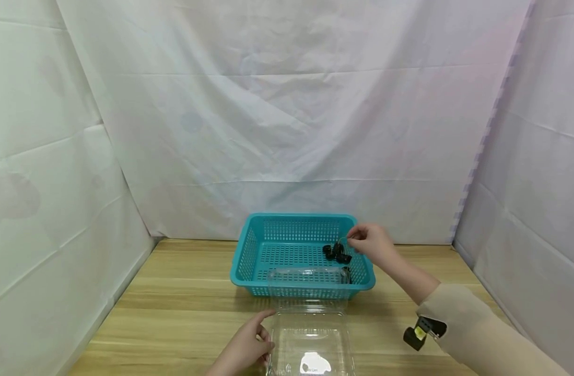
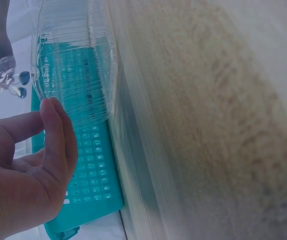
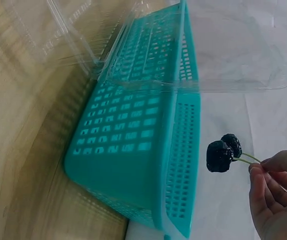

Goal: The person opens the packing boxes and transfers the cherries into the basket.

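My right hand (image 1: 372, 243) pinches thin green stems between thumb and fingertips, above the right side of the teal basket (image 1: 239, 261). From the stems hang two dark cherries (image 3: 219, 156), glossy and close together. Other dark cherries (image 1: 344, 258) lie in the basket's right part. A clear plastic clamshell box (image 1: 310, 339) stands open in front of the basket, its raised lid (image 1: 307, 274) overlapping the basket's near side. My left hand (image 1: 249, 342) holds the box's left edge near the hinge; in the left wrist view its fingertips (image 2: 48, 105) meet at the plastic edge.
The basket and box stand on a wood-grain table (image 1: 174, 313). White cloth (image 1: 287, 130) hangs behind and along both sides. A black wrist device (image 1: 425, 331) is on the right sleeve. The clear lid stands between the left hand and the basket's inside.
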Demonstrator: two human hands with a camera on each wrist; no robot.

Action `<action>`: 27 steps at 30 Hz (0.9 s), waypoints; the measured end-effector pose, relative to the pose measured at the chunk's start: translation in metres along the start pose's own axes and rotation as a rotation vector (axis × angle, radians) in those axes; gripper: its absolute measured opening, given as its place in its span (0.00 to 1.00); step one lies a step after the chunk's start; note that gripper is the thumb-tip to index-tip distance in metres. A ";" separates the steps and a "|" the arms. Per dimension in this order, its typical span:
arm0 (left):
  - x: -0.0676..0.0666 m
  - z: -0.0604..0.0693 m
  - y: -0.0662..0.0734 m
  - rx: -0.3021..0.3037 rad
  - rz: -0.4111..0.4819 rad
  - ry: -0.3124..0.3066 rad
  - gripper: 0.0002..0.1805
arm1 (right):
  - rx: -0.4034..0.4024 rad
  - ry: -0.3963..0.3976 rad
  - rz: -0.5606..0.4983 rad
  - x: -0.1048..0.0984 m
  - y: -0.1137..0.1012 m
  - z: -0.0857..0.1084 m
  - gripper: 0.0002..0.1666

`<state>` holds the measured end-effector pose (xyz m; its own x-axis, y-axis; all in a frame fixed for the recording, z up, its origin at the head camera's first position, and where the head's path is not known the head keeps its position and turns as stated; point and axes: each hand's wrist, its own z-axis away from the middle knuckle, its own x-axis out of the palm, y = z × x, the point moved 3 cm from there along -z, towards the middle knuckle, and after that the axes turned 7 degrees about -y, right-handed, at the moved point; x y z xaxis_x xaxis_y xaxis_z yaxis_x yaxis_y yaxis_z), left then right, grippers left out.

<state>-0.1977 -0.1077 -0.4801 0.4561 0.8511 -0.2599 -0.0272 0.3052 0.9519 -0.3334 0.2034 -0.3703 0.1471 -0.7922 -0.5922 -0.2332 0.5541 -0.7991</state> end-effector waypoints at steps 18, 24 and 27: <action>0.001 0.001 0.002 -0.011 0.000 0.002 0.37 | 0.102 -0.059 0.141 0.017 0.016 -0.022 0.09; 0.001 0.000 0.004 -0.012 -0.005 0.002 0.36 | 0.159 -0.095 0.148 0.022 0.022 -0.028 0.13; 0.001 0.000 0.004 -0.008 -0.005 0.001 0.36 | 0.178 -0.115 0.174 0.024 0.023 -0.032 0.15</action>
<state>-0.1970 -0.1058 -0.4761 0.4556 0.8498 -0.2652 -0.0318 0.3132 0.9491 -0.3660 0.1894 -0.3997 0.2302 -0.6528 -0.7217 -0.0938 0.7233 -0.6842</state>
